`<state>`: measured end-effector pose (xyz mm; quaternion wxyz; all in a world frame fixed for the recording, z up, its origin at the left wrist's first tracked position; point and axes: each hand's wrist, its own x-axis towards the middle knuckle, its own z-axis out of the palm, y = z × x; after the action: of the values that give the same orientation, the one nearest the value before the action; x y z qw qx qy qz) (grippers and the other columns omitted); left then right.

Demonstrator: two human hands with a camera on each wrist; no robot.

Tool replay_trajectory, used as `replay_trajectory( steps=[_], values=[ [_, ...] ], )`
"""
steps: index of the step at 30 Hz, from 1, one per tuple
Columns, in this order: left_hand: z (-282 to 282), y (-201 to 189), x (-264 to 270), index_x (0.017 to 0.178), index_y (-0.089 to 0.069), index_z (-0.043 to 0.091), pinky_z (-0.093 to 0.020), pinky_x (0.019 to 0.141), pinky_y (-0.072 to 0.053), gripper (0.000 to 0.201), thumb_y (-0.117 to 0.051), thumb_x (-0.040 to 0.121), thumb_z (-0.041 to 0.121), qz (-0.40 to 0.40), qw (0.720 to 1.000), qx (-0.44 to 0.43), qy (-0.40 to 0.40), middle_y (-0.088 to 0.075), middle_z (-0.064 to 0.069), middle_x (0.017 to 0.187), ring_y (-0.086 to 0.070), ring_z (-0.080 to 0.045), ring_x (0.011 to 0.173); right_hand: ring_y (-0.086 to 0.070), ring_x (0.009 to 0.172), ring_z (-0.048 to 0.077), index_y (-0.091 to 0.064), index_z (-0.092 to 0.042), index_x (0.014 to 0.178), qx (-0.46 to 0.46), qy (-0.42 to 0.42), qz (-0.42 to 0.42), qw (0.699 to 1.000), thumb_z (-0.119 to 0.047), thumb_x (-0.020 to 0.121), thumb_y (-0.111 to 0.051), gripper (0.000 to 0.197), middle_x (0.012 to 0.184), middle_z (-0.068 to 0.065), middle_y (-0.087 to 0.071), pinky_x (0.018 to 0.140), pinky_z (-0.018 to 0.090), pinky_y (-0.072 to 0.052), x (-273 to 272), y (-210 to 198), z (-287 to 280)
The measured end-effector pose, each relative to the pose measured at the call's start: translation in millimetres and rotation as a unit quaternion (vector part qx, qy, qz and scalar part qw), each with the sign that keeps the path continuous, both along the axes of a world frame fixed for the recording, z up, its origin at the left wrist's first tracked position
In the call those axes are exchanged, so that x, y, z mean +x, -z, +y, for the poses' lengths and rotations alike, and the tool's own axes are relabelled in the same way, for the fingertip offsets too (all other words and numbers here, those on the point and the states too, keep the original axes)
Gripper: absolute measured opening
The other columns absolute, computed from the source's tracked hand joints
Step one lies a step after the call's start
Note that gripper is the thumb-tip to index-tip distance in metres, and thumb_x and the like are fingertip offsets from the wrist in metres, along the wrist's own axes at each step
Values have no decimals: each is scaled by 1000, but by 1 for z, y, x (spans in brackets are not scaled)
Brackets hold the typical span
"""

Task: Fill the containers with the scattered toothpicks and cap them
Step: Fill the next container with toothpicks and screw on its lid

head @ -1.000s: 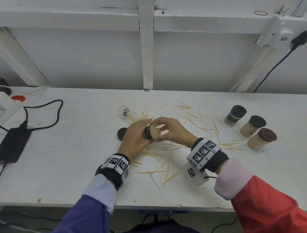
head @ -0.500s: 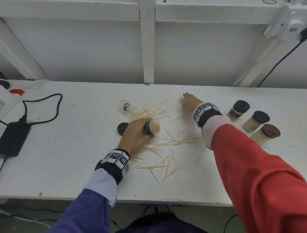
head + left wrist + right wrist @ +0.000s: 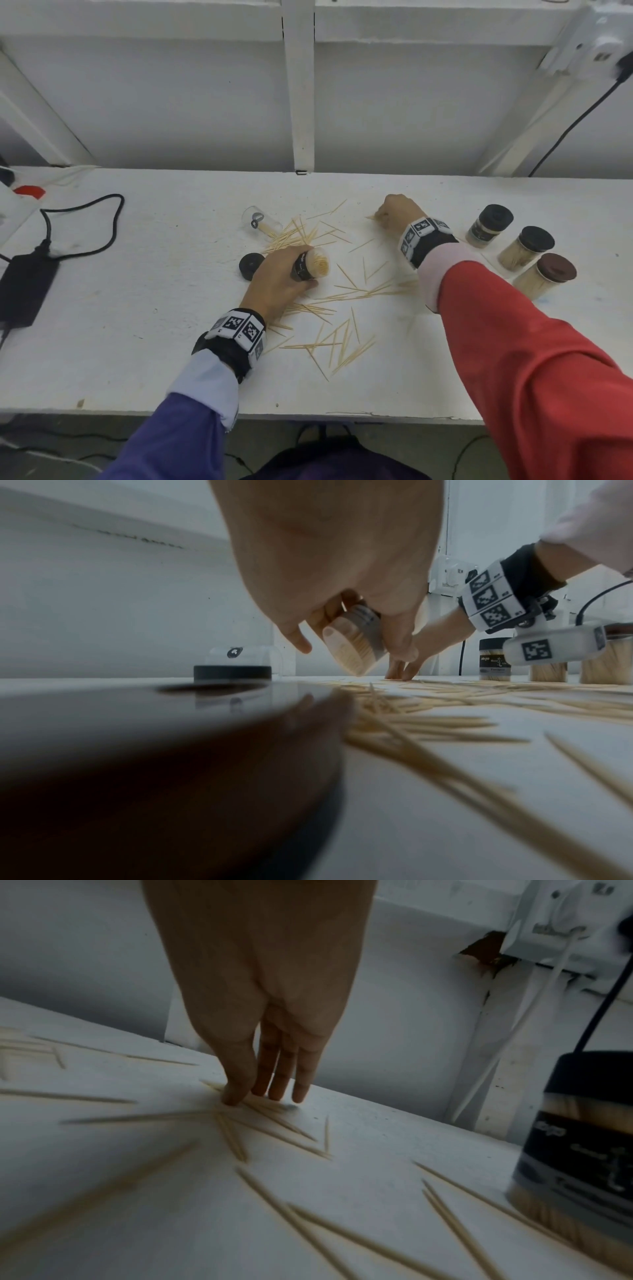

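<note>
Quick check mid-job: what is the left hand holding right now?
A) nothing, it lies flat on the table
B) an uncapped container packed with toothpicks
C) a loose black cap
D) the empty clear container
B: the left hand grips an open container tilted on its side, toothpick ends showing at its mouth; the black cap lies apart beside the hand on the table.

Even, soft white light; wrist views dim
The head view bows at its edges; a dark blurred mass fills the left wrist view beside the toothpicks [image 3: 428,723], which smear near the lens
</note>
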<state>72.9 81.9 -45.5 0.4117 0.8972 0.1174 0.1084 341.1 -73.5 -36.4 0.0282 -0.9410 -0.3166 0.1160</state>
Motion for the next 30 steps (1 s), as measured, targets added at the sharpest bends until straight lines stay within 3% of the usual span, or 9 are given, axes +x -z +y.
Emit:
replay_trajectory(
  steps=[1,2,3,4,10,18,24,30],
  values=[
    [0,1,0,120,-60,28,-29,95,-44,53,-83,72,22,1,1000,0,0,-64,15,111,-57,-6,106,-53,83,30,-67,3,89,3,-4,7,1000,0,84,-53,15,94,14,-55,72,26,-34,1,-1,-4],
    [0,1,0,120,-60,28,-30,96,-44,54,-83,72,22,2,1000,0,1,-64,15,112,-57,-7,107,-55,85,32,-47,-1,80,11,-20,14,1000,0,85,-53,8,98,14,-59,73,26,-35,0,-4,-9],
    [1,2,0,121,-60,28,-30,97,-44,56,-84,72,22,2,1000,0,2,-63,15,113,-56,-7,107,-58,90,34,-68,2,99,19,-33,15,999,1,86,-52,21,103,14,-63,75,27,-37,0,-4,-13],
    [0,2,-1,122,-60,27,-29,97,-43,56,-84,71,21,3,1000,-1,3,-63,16,113,-56,-6,107,-60,97,34,-73,-15,103,18,-51,11,998,2,86,-50,33,109,14,-64,78,29,-40,-1,-4,-18],
    [-2,-1,-1,123,-59,26,-25,96,-41,57,-84,72,22,10,1000,2,4,-59,19,112,-52,-2,105,-58,101,33,-70,-7,105,33,-91,-6,995,-3,90,-47,28,110,12,-62,83,34,-43,-18,-4,-37],
    [-4,-4,-2,125,-59,26,-21,92,-38,57,-83,73,21,27,1000,1,2,-59,18,113,-51,-1,105,-54,106,29,-63,-10,117,15,-104,-4,994,7,86,-42,41,115,7,-56,91,38,-44,-37,-1,-53],
    [-5,-7,-3,127,-57,24,-24,95,-39,58,-82,75,21,36,999,9,8,-61,13,118,-51,-3,108,-56,101,29,-66,-10,114,17,-110,-7,994,5,88,-47,35,110,8,-58,86,36,-45,-48,1,-61],
    [-5,-7,-4,126,-58,25,-32,98,-43,56,-82,75,22,37,999,13,21,-61,14,115,-54,-9,110,-61,93,29,-70,-8,101,20,-90,-20,996,-3,88,-57,20,101,9,-65,77,30,-44,-57,-3,-60]
  ],
)
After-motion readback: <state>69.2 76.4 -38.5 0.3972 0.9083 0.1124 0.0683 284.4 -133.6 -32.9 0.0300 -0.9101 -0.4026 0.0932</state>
